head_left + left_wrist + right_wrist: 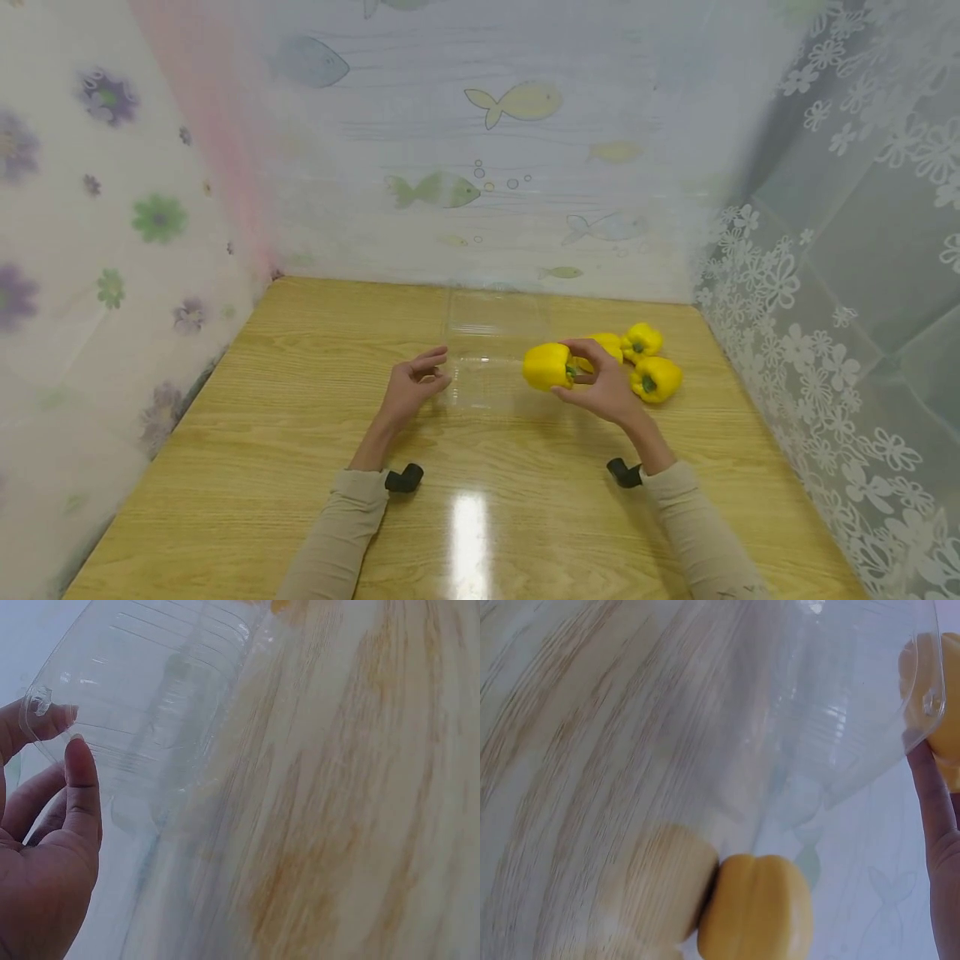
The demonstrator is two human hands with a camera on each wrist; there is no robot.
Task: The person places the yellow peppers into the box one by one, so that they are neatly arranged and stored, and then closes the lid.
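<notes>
My right hand (606, 387) grips a yellow bell pepper (546, 367) between thumb and fingers, its stem end toward the palm. This pepper is over the right side of a clear plastic container (491, 379) with a raised lid. In the right wrist view, the held pepper (946, 690) shows at the right edge, partly behind the container's rim. On the other side, my left hand (411, 387) is at the container's left edge. Its thumb and index fingertip pinch the rim corner of the container (150, 697) in the left wrist view.
Three more yellow bell peppers (657, 379) lie grouped on the wooden table (300, 375), right of the container. One pepper (756, 907) shows low in the right wrist view. Patterned curtains (480, 233) stand along the back and both sides.
</notes>
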